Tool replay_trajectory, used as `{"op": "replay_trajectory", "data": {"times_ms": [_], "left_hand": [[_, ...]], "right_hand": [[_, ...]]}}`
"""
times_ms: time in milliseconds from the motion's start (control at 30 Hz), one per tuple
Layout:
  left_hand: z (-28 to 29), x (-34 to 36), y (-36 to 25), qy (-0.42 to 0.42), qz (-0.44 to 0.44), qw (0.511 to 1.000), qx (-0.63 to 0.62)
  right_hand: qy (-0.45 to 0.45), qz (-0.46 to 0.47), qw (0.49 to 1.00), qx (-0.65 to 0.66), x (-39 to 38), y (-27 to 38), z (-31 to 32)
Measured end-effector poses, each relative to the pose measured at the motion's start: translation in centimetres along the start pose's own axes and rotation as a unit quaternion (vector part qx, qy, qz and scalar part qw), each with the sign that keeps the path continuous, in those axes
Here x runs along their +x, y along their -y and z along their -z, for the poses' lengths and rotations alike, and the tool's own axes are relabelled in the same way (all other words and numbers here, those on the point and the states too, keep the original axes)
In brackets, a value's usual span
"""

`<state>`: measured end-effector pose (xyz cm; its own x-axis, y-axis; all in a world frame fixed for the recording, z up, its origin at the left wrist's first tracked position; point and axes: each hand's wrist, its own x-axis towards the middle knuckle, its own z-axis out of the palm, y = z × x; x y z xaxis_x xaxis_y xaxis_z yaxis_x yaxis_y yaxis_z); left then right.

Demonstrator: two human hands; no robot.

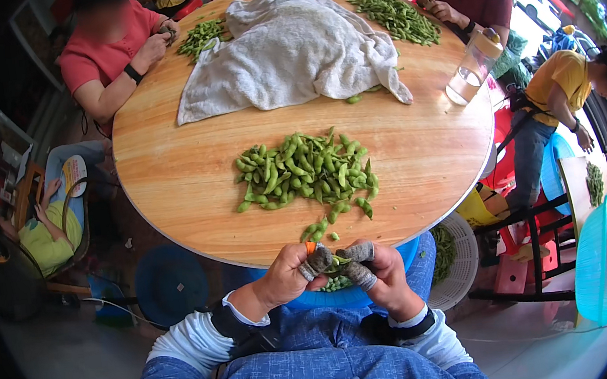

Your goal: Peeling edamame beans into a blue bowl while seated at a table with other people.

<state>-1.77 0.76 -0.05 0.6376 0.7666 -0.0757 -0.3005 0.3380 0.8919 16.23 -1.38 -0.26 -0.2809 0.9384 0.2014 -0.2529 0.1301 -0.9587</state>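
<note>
My left hand (289, 278), with grey cloth covers and an orange band on its fingers, pinches a green bean pod (338, 262) together with my right hand (382, 279), which also wears grey finger covers. Both hands are just off the wooden table's near edge, over a blue basin (406, 251) on my lap holding green beans (336, 284). A pile of pods (301, 167) lies on the table (170, 189) beyond my hands, with a few loose pods (315, 230) trailing toward me.
A white towel (281, 51) covers a mound mid-table, near a bottle (469, 72). Co-workers (95, 71) (476, 1) handle pods at the far sides. A white basket (458, 254) and person in yellow (559, 88) are at right; a blue basin (171, 285) and seated person (49, 231) at left.
</note>
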Motion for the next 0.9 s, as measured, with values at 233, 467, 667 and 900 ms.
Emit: {"op": "replay_trajectory", "data": {"times_ms": [233,467,667,900], "left_hand": [[-0.8,-0.6,-0.2,-0.003,0.03,0.984,0.174],[-0.8,-1.0,0.8,-0.029,-0.024,0.971,0.235],[-0.2,-1.1,2.2,-0.068,0.073,0.978,0.181],[-0.9,-0.7,0.1,-0.022,0.067,0.943,0.326]], "right_hand": [[-0.01,-0.009,0.964,-0.265,-0.6,1.2,-0.5],[0.001,-0.023,0.968,-0.249,-0.7,1.0,-0.9],[0.03,0.023,0.943,-0.329,-0.7,1.3,-1.2],[-0.131,-0.016,0.941,-0.313,-3.4,2.4,2.4]]}}
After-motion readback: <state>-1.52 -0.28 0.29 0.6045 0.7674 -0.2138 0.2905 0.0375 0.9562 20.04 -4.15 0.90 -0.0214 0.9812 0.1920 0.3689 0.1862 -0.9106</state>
